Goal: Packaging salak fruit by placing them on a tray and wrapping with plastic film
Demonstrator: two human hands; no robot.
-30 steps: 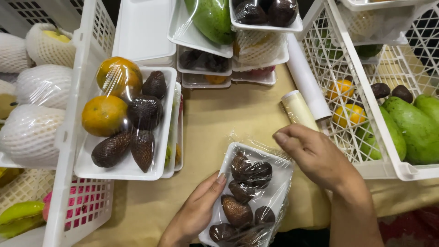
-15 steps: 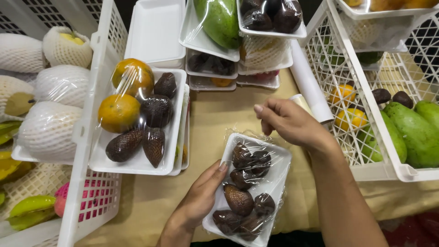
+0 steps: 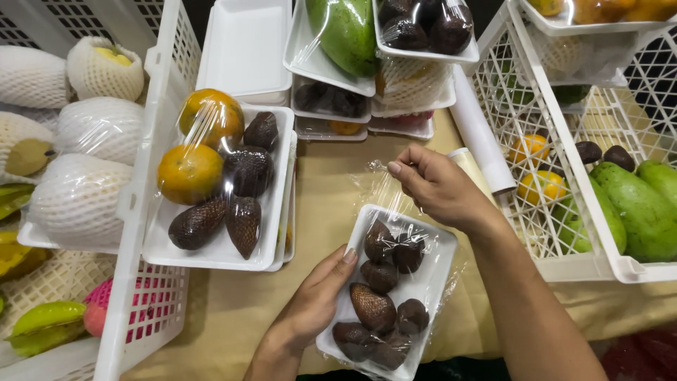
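Observation:
A white foam tray with several dark brown scaly fruits lies on the tan tablecloth near the front edge. My left hand presses flat against the tray's left side. My right hand is above the tray's far end, fingers pinched on a sheet of clear cling film that stretches down over the tray.
A wrapped tray of two oranges and dark fruits sits to the left, by a white basket of net-sleeved fruit. Stacked wrapped trays stand behind. A film roll lies beside the right basket of green mangoes.
My right hand has moved from the tray's right edge up and left, lifting the cling film off the far end of the tray. The left hand stays on the tray.

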